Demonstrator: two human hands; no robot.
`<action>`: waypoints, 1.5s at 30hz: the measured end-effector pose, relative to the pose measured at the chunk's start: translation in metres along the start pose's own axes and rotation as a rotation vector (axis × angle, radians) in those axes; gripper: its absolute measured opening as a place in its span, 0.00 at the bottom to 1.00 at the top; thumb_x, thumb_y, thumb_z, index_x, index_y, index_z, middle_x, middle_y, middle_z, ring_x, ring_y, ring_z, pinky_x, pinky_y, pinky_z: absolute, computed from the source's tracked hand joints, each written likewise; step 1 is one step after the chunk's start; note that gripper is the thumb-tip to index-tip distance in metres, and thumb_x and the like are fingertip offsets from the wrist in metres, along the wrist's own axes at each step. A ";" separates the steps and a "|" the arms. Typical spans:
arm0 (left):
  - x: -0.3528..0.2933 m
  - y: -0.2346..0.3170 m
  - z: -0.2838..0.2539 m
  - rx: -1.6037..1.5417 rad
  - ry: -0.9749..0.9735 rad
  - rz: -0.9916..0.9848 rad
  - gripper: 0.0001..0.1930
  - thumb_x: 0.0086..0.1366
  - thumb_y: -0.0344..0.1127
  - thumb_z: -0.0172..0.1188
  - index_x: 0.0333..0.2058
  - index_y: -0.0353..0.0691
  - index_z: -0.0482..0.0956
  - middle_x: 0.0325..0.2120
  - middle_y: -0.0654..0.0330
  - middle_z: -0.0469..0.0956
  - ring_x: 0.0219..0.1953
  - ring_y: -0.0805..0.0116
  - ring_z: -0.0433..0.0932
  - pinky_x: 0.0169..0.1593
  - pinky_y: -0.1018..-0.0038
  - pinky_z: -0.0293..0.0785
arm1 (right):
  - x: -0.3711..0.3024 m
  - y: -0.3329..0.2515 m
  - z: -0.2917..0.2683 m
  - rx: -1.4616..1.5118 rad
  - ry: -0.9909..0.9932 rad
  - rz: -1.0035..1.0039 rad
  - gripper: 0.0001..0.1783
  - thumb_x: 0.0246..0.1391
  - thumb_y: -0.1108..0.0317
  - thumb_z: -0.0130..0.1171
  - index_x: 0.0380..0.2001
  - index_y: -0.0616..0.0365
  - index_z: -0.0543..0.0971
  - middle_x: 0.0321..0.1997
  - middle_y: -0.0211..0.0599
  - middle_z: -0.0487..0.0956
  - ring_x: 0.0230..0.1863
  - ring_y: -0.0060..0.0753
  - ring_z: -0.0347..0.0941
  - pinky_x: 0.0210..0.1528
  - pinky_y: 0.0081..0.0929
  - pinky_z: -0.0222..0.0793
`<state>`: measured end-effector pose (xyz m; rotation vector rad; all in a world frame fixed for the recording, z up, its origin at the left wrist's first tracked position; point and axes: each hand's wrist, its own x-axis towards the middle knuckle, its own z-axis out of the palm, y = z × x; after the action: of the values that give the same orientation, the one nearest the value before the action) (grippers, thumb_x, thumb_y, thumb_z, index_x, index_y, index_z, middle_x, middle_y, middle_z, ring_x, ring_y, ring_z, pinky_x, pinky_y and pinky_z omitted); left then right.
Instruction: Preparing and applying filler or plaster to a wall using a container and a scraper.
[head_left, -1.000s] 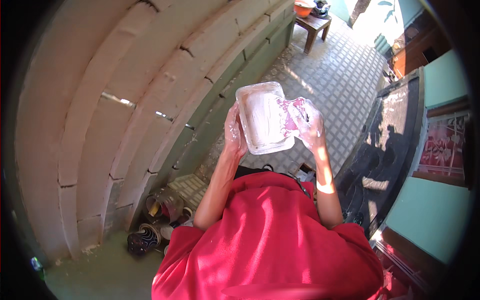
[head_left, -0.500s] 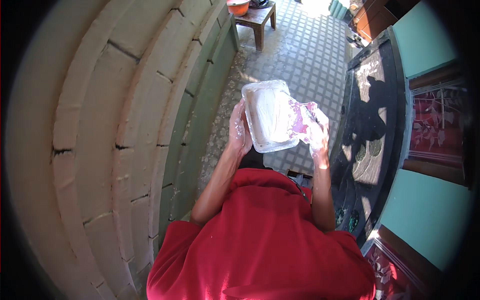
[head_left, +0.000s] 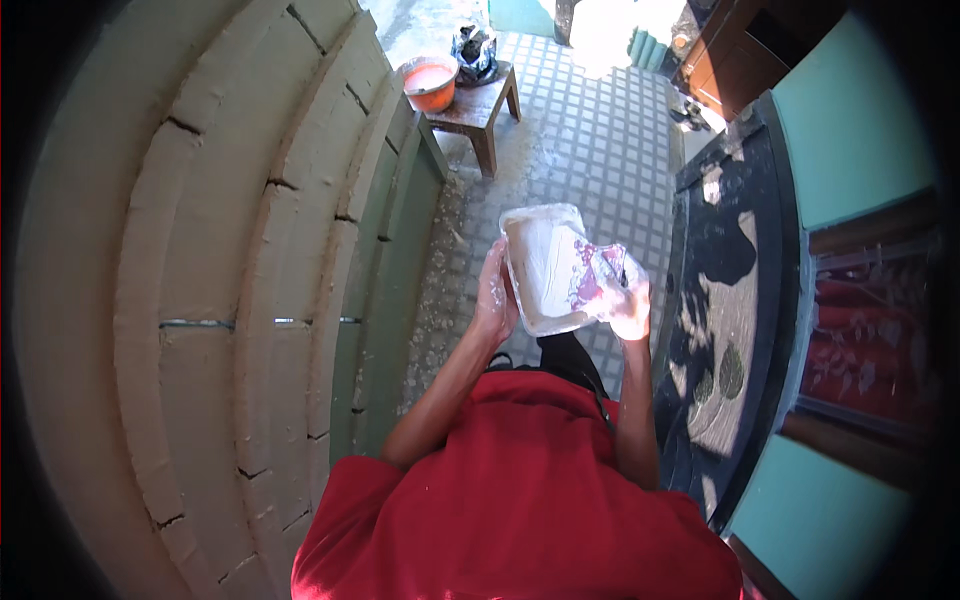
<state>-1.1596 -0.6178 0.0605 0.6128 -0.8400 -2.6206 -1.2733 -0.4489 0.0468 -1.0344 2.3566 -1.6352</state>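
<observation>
A shallow rectangular plastic tub (head_left: pixel 517 268), pale and smeared, is held tilted in front of my body. White paste (head_left: pixel 553 275) coats its inside. My left hand (head_left: pixel 494 298) grips the tub's left side, with the palm underneath partly hidden. At the right side, my right hand (head_left: pixel 630 300) is closed around a pinkish-purple flat piece (head_left: pixel 602 268) blotched with white, which overlaps the tub's right edge. I cannot make out its exact kind. White smears cover both hands.
A wall of overlapping boards (head_left: pixel 200 380) runs close along my left. Ahead stands a wooden table (head_left: pixel 480 110) with an orange basin (head_left: pixel 432 95) of pinkish liquid and a dark bag (head_left: pixel 474 52). A dark-edged bench-like surface (head_left: pixel 735 330) and a turquoise wall (head_left: pixel 850 170) are on the right.
The table and basin have come further into view and nearer. The tub sits lower in the picture, its paste less glaring. Both hands keep their hold.
</observation>
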 end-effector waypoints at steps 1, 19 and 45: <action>0.018 -0.002 0.001 0.037 0.043 0.002 0.29 0.68 0.54 0.41 0.59 0.37 0.62 0.55 0.57 0.69 0.56 0.64 0.69 0.60 0.66 0.63 | 0.023 -0.013 0.001 0.201 0.015 0.155 0.08 0.54 0.69 0.57 0.34 0.63 0.77 0.25 0.30 0.74 0.26 0.18 0.67 0.26 0.20 0.64; 0.313 0.057 0.047 -0.117 0.261 0.172 0.28 0.69 0.52 0.41 0.59 0.36 0.61 0.57 0.56 0.67 0.57 0.63 0.67 0.62 0.66 0.60 | 0.374 0.125 0.033 0.340 -0.376 0.413 0.11 0.52 0.65 0.58 0.35 0.62 0.79 0.24 0.29 0.77 0.24 0.17 0.65 0.28 0.24 0.64; 0.663 0.187 -0.154 -0.416 0.976 0.457 0.30 0.65 0.53 0.48 0.58 0.38 0.64 0.54 0.57 0.70 0.55 0.61 0.71 0.59 0.66 0.65 | 0.788 0.314 0.290 0.912 -0.627 0.904 0.11 0.56 0.77 0.51 0.43 0.65 0.74 0.41 0.39 0.78 0.40 0.28 0.76 0.44 0.27 0.74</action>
<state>-1.6214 -1.1141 -0.1374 1.2233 -0.0917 -1.6678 -1.8994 -1.0698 -0.1149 -0.1627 1.1177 -1.4046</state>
